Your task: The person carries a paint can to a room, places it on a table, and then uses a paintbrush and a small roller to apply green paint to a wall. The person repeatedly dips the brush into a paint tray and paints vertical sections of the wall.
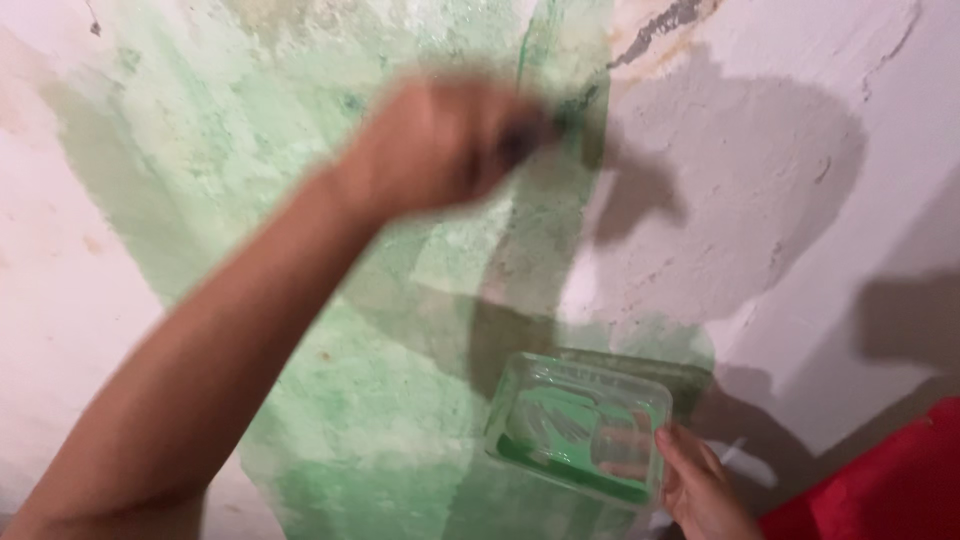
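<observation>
I see the brush (570, 115) pressed to the wall (800, 200), at the edge where the green patch (400, 400) meets the white plaster. It is blurred, so I can tell only a dark end coming out of the fist. The left hand (440, 145) is clenched around its handle, arm raised across the green area. Lower, the right hand (700, 490) grips by its corner a clear plastic tray (580, 420) with green paint in the bottom, fingers curled under and thumb on the rim. The tray is held near the wall, below the brush. I judge the step in hand is spreading green toward the white side. The next move calls for a steady stroke along this edge, and keeping the tray level. A red thing (890, 480) lies at the lower right.
</observation>
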